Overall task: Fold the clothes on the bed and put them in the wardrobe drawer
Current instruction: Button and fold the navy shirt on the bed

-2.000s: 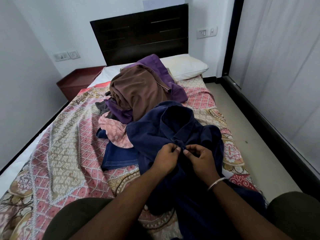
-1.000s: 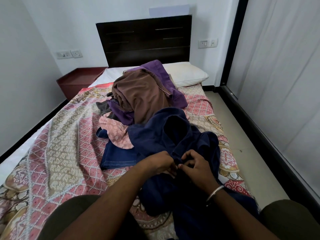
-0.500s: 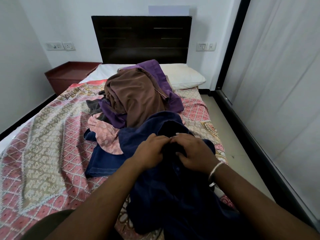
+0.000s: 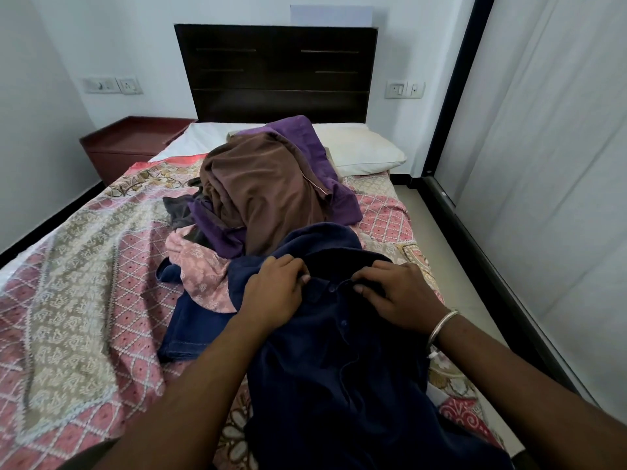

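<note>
A navy blue buttoned shirt (image 4: 336, 361) lies front up on the bed (image 4: 78, 266), its collar towards the headboard. My left hand (image 4: 271, 290) holds the left side of the collar with fingers curled on the cloth. My right hand (image 4: 397, 293), a metal bangle on its wrist, grips the right side of the collar. Behind the shirt sits a heap of clothes: a brown garment (image 4: 268, 191) on top, a purple one (image 4: 305, 137), a pink printed one (image 4: 200, 273) and blue jeans (image 4: 190, 330).
A white pillow (image 4: 359, 150) lies before the dark headboard (image 4: 278, 69). A red-brown bedside cabinet (image 4: 129, 144) stands at the left. A strip of floor (image 4: 451, 266) runs along the bed's right side, beside white sliding doors (image 4: 549, 164).
My hands have moved apart from the middle of the shirt front to the two sides of the collar, and the shirt now lies flatter. The view has shifted closer over the bed.
</note>
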`<state>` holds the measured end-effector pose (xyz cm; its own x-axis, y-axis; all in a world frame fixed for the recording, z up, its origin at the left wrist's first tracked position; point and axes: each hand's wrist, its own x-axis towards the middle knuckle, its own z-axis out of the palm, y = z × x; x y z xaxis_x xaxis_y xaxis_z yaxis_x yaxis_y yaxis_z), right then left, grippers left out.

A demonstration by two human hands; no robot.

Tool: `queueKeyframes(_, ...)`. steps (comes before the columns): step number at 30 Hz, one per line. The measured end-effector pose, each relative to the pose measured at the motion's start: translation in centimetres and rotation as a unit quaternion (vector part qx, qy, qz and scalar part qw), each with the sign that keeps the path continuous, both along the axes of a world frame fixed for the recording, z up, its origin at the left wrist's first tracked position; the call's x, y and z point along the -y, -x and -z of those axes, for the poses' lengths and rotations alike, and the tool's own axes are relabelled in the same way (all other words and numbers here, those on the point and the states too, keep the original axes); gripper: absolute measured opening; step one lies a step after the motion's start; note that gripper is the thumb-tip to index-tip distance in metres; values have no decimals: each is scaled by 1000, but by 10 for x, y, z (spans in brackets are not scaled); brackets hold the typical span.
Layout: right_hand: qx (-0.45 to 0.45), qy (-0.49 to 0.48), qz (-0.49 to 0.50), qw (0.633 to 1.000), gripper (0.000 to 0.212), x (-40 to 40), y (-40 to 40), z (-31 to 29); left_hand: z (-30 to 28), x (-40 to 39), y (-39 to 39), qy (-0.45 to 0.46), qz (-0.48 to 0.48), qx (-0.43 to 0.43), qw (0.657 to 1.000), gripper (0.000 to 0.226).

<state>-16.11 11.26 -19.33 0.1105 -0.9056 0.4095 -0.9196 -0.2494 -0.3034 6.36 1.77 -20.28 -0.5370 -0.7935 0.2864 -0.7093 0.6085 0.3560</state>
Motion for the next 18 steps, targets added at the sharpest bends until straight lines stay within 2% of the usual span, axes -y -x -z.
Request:
queueKeyframes(3,5,-2,3,1000,32,2,3,-3,-7,-6,5,22,-12,57,998,19)
queueKeyframes(7,38,-17,-7,999,25,5,1,-4,-8,-11,5,44,18,135,990,39)
queueKeyframes(9,54,-21,-7,998,25,6,0,-4,-10,-12,5,65,36,156,985,39)
queueKeyframes(14,75,0,-21,997,19,7,0,-7,-12,-14,11,54,65,97,992,27)
queueKeyframes(18,71,9,-59,996,15,8,-1,-11,-14,-13,14,-24,61,21,998,23)
